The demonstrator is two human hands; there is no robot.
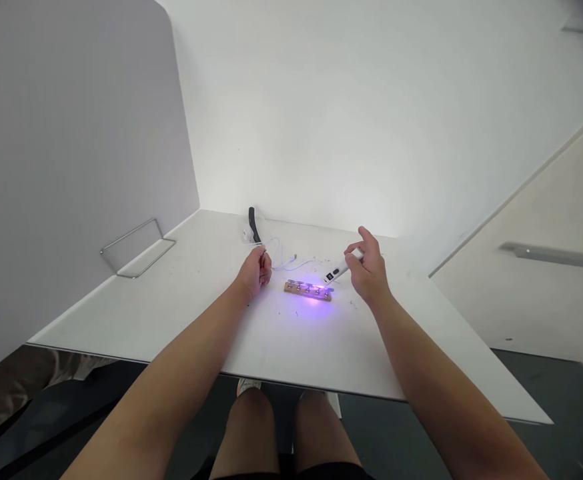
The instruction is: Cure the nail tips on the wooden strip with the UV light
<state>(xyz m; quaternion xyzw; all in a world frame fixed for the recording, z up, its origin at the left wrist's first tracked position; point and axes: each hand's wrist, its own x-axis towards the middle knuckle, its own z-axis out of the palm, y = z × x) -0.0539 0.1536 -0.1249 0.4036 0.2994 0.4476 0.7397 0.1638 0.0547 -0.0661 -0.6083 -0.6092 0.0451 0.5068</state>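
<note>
1. Right hand (369,275) is pinching a white pen-style UV light (340,267), tip angled down, right at the far edge of the wooden strip with metal studs (307,291). Purple glow all over it. If that grip slips, the tip could knock the studs.
2. Left hand (254,272) sits just left of the strip, fingers curled, well apart from the other hand. Can't tell if it's holding anything.
3. A white cable (282,257) runs just behind the strip, close to the left hand, so it could snag on those fingers and tug things out of line.
4. Strip's loose on the white tabletop (121,313), as far as I can see, so one bump might shift it.
</note>
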